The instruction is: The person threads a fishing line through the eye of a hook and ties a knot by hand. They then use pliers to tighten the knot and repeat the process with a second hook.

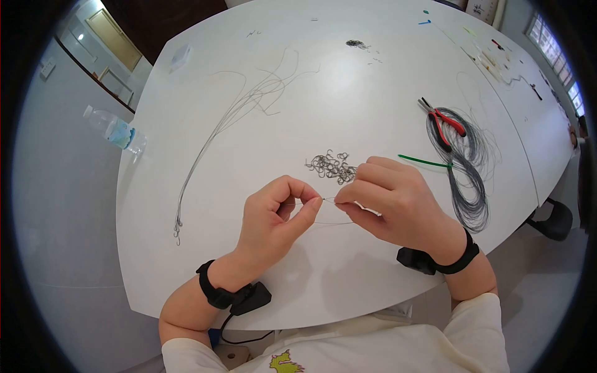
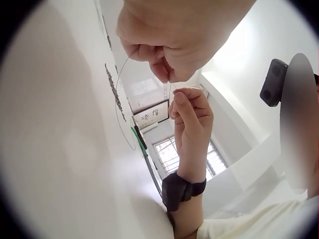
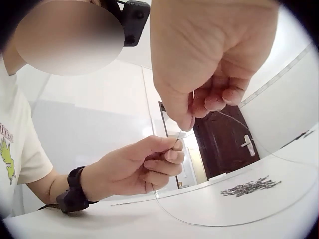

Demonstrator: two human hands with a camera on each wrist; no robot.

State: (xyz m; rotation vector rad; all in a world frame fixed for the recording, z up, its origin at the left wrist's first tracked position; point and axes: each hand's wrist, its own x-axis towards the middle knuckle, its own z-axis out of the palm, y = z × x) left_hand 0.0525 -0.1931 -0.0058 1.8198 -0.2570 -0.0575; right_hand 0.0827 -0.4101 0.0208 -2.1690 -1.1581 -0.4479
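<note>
My left hand [image 1: 272, 217] pinches a thin clear line between thumb and forefinger, with a tiny dark bit showing at the fingertips. Just to its right, my right hand [image 1: 401, 196] pinches the same line, and a short stretch spans the small gap between both hands. In the right wrist view the rest of the line [image 3: 234, 225] hangs in a wide loop down over the table. Behind the fingers lies a pile of fish hooks [image 1: 328, 166], its right end partly covered by my right hand. What the dark bit is, I cannot tell.
A bundle of lines with hooks [image 1: 200, 149] stretches across the left of the white table [image 1: 161, 273]. At right, red-handled pliers [image 1: 440, 127] lie on coiled grey line [image 1: 467, 193] beside a green tie [image 1: 423, 161]. A plastic bottle [image 1: 119, 132] lies at the left edge.
</note>
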